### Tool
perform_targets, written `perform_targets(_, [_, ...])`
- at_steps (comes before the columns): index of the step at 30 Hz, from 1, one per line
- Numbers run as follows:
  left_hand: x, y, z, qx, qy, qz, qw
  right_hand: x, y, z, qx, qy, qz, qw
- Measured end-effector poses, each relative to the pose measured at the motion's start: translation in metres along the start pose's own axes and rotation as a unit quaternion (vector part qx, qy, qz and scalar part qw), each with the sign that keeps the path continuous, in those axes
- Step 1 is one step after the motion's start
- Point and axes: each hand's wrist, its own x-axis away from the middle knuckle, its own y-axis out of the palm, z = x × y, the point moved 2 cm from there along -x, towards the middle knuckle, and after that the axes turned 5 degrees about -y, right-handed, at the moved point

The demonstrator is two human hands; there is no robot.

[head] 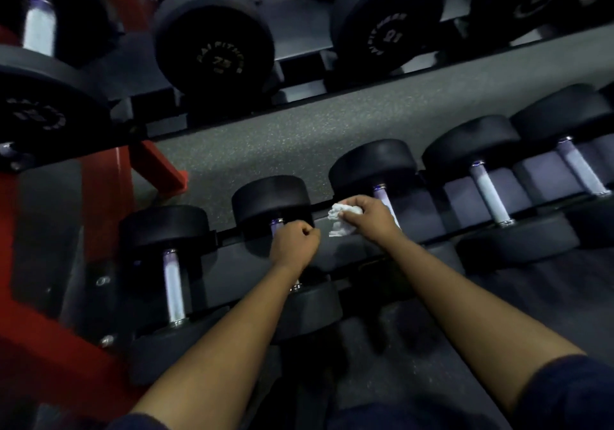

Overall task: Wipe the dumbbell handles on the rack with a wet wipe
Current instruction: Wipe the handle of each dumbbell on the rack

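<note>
My left grip (294,247) curls tight round the dumbbell handle (276,226), likely steadying it; my right grip (365,217), just right of that handle, pinches the crumpled wipe (337,217), ready to rub.

Black dumbbell heads (270,197) wall in each handle (174,290), gaps between narrow

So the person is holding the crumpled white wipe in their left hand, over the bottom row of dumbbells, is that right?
Not quite. The crumpled white wipe is in the right hand, not the left, over the bottom row of dumbbells. The left hand has its fingers curled round a dumbbell handle instead. The head view shows this.
</note>
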Motion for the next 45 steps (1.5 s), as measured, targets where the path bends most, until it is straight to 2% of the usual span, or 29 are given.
perform_targets(7, [0.009,0.032,0.051,-0.003,0.018,0.012,1.0,-0.01,-0.073,0.021,0.082,-0.021,-0.018,0.996])
perform_targets(16, [0.026,0.089,0.093,0.03,-0.102,0.06,0.993,-0.028,-0.126,0.055,0.13,-0.009,-0.104,0.986])
perform_targets(20, [0.039,0.136,0.086,0.023,-0.156,-0.041,0.987,-0.026,-0.125,0.068,0.123,0.038,-0.072,0.989])
perform_targets(21, [0.042,0.143,0.084,0.023,-0.169,-0.045,0.984,-0.024,-0.124,0.069,0.119,0.045,-0.055,0.99])
perform_targets(25, [0.045,0.153,0.078,0.071,-0.202,0.023,0.977,-0.028,-0.113,0.079,0.093,0.09,-0.022,0.991])
perform_targets(28, [0.047,0.154,0.078,0.088,-0.206,0.041,0.974,-0.029,-0.095,0.081,0.125,0.135,-0.108,0.977])
perform_targets(34, [0.048,0.152,0.09,0.061,-0.258,0.037,0.963,-0.031,-0.088,0.088,0.224,0.179,-0.269,0.919])
perform_targets(36, [0.05,0.153,0.095,0.06,-0.263,0.04,0.962,-0.028,-0.09,0.081,0.222,0.199,-0.293,0.908])
perform_targets(39, [0.053,0.152,0.094,0.089,-0.25,0.077,0.961,-0.036,-0.088,0.077,0.148,0.236,-0.277,0.92])
perform_targets(41, [0.054,0.15,0.094,0.099,-0.253,0.093,0.958,-0.053,-0.084,0.074,0.094,0.205,-0.219,0.949])
perform_targets(43, [0.054,0.15,0.096,0.103,-0.259,0.096,0.955,-0.076,-0.08,0.081,0.052,0.172,-0.127,0.975])
perform_targets(45, [0.053,0.149,0.099,0.105,-0.259,0.101,0.955,-0.08,-0.087,0.071,0.067,0.135,-0.085,0.985])
